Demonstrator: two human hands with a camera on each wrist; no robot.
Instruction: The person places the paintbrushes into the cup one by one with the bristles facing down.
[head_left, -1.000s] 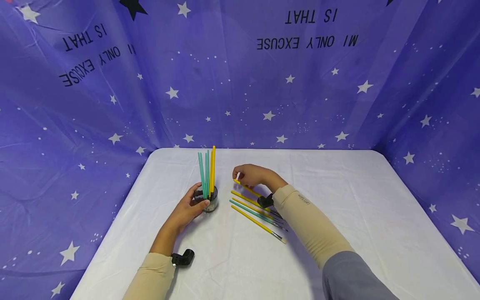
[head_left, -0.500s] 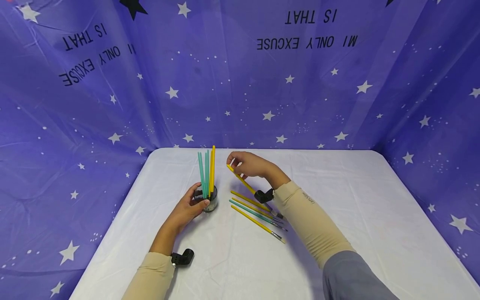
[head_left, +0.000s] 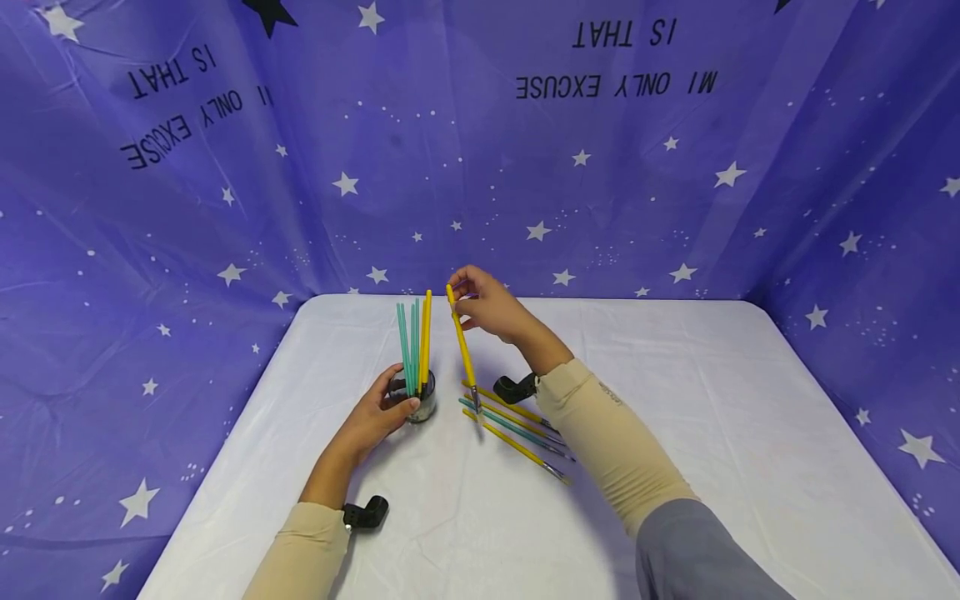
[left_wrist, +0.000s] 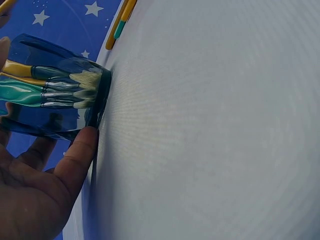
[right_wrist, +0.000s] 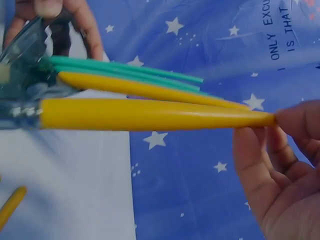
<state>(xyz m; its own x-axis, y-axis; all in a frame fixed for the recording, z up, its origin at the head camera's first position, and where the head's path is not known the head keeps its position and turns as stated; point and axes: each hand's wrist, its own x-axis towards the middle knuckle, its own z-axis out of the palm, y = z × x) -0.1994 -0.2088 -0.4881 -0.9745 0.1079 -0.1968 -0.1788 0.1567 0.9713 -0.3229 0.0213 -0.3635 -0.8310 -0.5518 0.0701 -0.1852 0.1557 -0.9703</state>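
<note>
My left hand (head_left: 378, 421) grips a clear glass (head_left: 426, 408), thumb in front and fingers round the far side. Standing bristles-down in the glass are several turquoise paintbrushes (head_left: 414, 346) and yellow paintbrushes (head_left: 425, 337); their bristles (left_wrist: 87, 85) show through its wall in the left wrist view. To the right of the glass, my right hand (head_left: 491, 307) pinches another yellow paintbrush (right_wrist: 150, 114) by the tip of its handle. That brush hangs nearly upright, bristles down, and overlaps the brushes lying on the table in the head view.
Several more paintbrushes, yellow (head_left: 517, 448) and turquoise (head_left: 513, 423), lie side by side on the white-covered table (head_left: 675, 400), right of the glass. A purple curtain (head_left: 510, 183) with stars encloses the back and sides.
My right hand has lifted the yellow paintbrush off the table, moving up and slightly left, and the brush has swung from slanted to nearly upright. The left hand and glass stay put.
</note>
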